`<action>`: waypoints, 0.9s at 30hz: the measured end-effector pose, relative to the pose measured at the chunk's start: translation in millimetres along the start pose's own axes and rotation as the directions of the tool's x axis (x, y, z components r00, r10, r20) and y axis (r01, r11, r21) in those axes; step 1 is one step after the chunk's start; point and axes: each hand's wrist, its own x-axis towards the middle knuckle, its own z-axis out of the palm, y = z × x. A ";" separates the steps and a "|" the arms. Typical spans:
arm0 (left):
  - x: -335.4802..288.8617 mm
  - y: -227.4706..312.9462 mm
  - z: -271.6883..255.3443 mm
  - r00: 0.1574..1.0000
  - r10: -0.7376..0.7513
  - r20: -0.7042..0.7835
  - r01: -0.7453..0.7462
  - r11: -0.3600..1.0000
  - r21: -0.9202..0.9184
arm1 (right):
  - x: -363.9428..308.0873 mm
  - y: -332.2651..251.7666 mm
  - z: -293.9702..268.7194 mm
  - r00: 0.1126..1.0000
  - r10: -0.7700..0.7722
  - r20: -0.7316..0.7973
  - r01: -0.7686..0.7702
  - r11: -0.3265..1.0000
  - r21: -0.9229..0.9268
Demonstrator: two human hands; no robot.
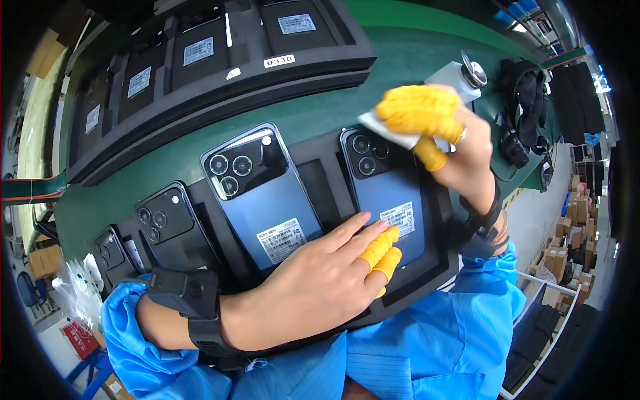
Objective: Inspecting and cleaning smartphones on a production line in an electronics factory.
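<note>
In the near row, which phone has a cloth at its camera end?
The rightmost phone: the right hand holds the white cloth there; the other three have none.

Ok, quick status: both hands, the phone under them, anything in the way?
Left hand on rightmost blue phone. Right hand gripping white cloth at the phone's upper end; contact unclear, motion blur. Hands and cloth hide parts of the phone.
</note>
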 end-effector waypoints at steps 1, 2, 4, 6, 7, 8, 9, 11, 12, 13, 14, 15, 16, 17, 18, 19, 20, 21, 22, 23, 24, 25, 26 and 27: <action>0.1 0.5 -0.6 1.000 -0.005 0.012 0.005 1.000 0.000 | -1.1 -1.9 9.9 0.995 -0.090 -0.048 0.093 0.993 0.073; 0.3 0.5 -0.9 1.000 -0.005 0.013 0.005 1.000 0.001 | -2.7 -3.2 12.9 0.988 -0.112 0.103 0.097 0.985 0.141; 0.7 0.0 -1.2 1.000 -0.002 0.011 0.002 1.000 0.002 | -8.0 -5.6 18.3 0.988 -0.072 0.135 0.047 0.983 0.177; 1.2 0.3 0.0 1.000 -0.011 -0.007 0.011 1.000 -0.006 | -12.5 -8.7 17.7 0.977 -0.181 0.110 0.149 0.956 0.255; 1.3 0.3 0.6 1.000 -0.015 -0.016 0.015 1.000 -0.009 | -12.6 -8.5 16.3 0.966 -0.232 0.112 0.190 0.936 0.295; 1.1 0.2 1.2 1.000 -0.014 -0.016 0.014 1.000 -0.008 | -12.2 -8.8 13.7 0.964 -0.233 0.130 0.198 0.951 0.237; 0.8 0.2 1.8 1.000 -0.014 -0.015 0.014 1.000 -0.007 | -9.9 -7.8 12.7 0.960 -0.248 0.132 0.221 0.957 0.189; -0.3 1.3 1.9 1.000 -0.013 -0.006 0.013 1.000 -0.013 | -2.4 -3.6 11.6 0.968 -0.220 0.122 0.206 0.972 0.116; -0.6 1.2 1.9 1.000 -0.010 -0.001 0.010 1.000 -0.017 | 2.1 -0.6 12.3 0.973 -0.201 0.110 0.195 0.979 0.067; -0.8 1.1 1.8 1.000 -0.006 0.003 0.006 1.000 -0.017 | 5.9 2.5 13.4 0.981 -0.174 0.090 0.172 0.985 0.028; -0.6 1.1 1.7 1.000 -0.005 -0.001 0.005 1.000 -0.020 | 9.8 6.7 14.8 0.986 -0.146 0.076 0.149 0.988 -0.027; -0.2 1.4 1.9 1.000 -0.005 -0.007 0.005 1.000 -0.022 | 12.6 11.1 14.0 0.990 -0.123 0.074 0.124 0.992 -0.010; 0.3 1.1 2.0 1.000 -0.005 -0.015 0.005 1.000 -0.022 | 12.7 12.4 15.2 0.995 -0.102 -0.013 0.102 0.994 0.024; 0.4 0.9 1.9 1.000 -0.002 -0.007 0.002 1.000 -0.015 | 11.9 13.6 14.6 0.996 -0.085 -0.008 0.085 0.996 0.031; 0.4 0.6 1.7 1.000 0.000 0.002 0.000 1.000 -0.010 | 9.7 14.0 13.7 0.999 -0.039 -0.029 0.040 0.998 0.048; 0.4 0.4 1.8 0.999 -0.003 0.037 0.004 1.000 -0.007 | 7.0 13.2 14.4 0.995 -0.093 0.019 0.090 0.991 0.100; 0.2 0.5 1.8 1.000 -0.001 0.005 0.001 1.000 -0.005 | 3.8 12.2 14.5 0.991 -0.096 0.097 0.082 0.987 0.141; -0.2 0.4 1.6 1.000 -0.002 0.001 0.002 1.000 -0.005 | -1.0 8.4 13.6 0.975 -0.071 0.209 0.045 0.991 0.125; -0.7 0.6 1.3 1.000 0.000 -0.002 0.000 1.000 -0.007 | -3.3 8.6 10.4 0.991 -0.056 0.118 0.039 0.989 0.140; -1.0 0.8 1.0 1.000 -0.001 0.006 0.001 1.000 -0.013 | -4.9 10.2 4.9 0.996 -0.043 0.076 0.033 0.991 0.130; -1.3 1.0 0.9 1.000 -0.003 0.009 0.003 1.000 -0.017 | -5.8 11.9 -0.6 0.998 -0.034 0.053 0.028 0.994 0.109; -1.3 1.2 0.9 1.000 -0.006 0.011 0.006 1.000 -0.019 | -6.5 13.0 -4.9 0.999 -0.013 0.033 0.008 0.991 0.135; -1.0 1.3 1.0 1.000 -0.007 0.004 0.007 1.000 -0.018 | -7.1 12.6 -7.3 1.000 0.013 -0.018 -0.010 0.988 0.151; -0.5 1.3 1.0 1.000 -0.007 0.000 0.007 1.000 -0.015 | -7.1 12.4 -6.3 0.997 0.064 0.031 -0.067 0.994 0.083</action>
